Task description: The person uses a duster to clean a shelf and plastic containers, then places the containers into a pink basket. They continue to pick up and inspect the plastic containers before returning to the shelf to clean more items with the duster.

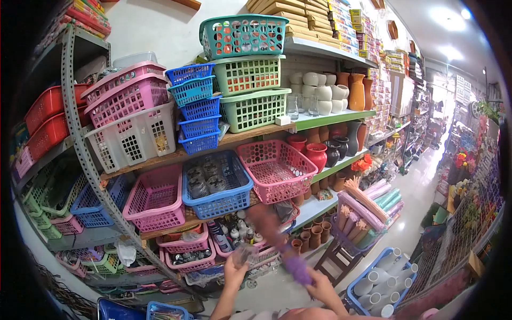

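Right hand [322, 288] is clamped round one purple stick [290, 261], which slants up toward the shelves. Left hand [233, 273] is closed on one clear jar [245, 255] (I think, it's blurry), down by the bottom shelf. Above sit two pink baskets [277, 170] with one blue basket [216, 200] between them, then five small blue baskets [198, 109] stacked up.
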Action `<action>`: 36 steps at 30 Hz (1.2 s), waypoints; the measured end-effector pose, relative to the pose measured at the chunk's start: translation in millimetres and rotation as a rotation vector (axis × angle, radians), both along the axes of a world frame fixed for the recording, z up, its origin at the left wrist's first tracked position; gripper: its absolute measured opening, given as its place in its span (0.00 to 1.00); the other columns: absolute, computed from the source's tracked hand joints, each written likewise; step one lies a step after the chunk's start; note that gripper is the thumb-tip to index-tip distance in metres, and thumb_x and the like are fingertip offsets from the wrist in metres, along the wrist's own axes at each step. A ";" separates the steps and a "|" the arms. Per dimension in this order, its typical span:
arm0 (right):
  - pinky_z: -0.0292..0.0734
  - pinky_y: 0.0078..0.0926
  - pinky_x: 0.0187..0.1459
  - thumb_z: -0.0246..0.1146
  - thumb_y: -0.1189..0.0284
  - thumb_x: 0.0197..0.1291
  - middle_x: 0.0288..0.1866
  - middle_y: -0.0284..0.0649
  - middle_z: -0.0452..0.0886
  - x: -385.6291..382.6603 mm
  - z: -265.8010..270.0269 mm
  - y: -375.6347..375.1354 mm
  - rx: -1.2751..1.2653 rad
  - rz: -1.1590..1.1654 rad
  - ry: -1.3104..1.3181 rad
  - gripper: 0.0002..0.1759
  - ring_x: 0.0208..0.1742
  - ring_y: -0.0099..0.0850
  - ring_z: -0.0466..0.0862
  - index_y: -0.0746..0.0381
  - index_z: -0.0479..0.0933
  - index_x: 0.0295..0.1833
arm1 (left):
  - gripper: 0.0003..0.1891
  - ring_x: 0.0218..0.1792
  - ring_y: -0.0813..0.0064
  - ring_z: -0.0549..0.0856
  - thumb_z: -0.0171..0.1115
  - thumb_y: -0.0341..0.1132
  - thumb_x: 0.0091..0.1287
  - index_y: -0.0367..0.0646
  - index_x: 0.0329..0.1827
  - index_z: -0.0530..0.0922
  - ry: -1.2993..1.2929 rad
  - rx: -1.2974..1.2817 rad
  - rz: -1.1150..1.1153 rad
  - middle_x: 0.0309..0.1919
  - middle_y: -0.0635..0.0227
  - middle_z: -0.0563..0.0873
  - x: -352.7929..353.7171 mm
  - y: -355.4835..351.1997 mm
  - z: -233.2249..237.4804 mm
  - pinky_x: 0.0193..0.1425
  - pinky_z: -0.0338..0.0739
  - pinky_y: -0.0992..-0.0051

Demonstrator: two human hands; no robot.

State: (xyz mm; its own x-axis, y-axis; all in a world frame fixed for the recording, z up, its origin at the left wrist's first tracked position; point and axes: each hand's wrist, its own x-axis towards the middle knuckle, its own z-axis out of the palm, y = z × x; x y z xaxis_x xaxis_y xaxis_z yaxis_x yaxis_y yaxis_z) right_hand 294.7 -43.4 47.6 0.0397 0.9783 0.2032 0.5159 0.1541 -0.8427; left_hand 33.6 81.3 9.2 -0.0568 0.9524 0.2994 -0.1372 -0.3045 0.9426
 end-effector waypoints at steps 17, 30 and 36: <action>0.77 0.40 0.37 0.64 0.71 0.45 0.37 0.44 0.82 -18.5 27.4 -10.0 -0.045 -0.090 -0.281 0.34 0.37 0.47 0.82 0.45 0.73 0.63 | 0.15 0.44 0.59 0.81 0.64 0.22 0.53 0.36 0.45 0.79 0.422 0.211 0.358 0.39 0.55 0.82 4.3 -6.0 12.2 0.49 0.75 0.67; 0.77 0.40 0.37 0.63 0.73 0.43 0.31 0.54 0.80 -34.1 17.0 1.3 -0.019 0.057 -0.184 0.32 0.30 0.49 0.82 0.53 0.76 0.61 | 0.16 0.45 0.65 0.84 0.60 0.17 0.54 0.34 0.46 0.75 0.202 0.286 0.350 0.43 0.59 0.84 -15.7 8.7 -15.0 0.55 0.75 0.68; 0.78 0.38 0.37 0.64 0.71 0.43 0.32 0.52 0.81 -30.7 -5.6 12.9 -0.189 -0.009 -0.005 0.31 0.29 0.48 0.82 0.52 0.77 0.60 | 0.21 0.50 0.72 0.81 0.62 0.18 0.58 0.40 0.54 0.71 -0.273 0.071 0.119 0.54 0.62 0.79 -13.4 -5.1 27.0 0.55 0.76 0.75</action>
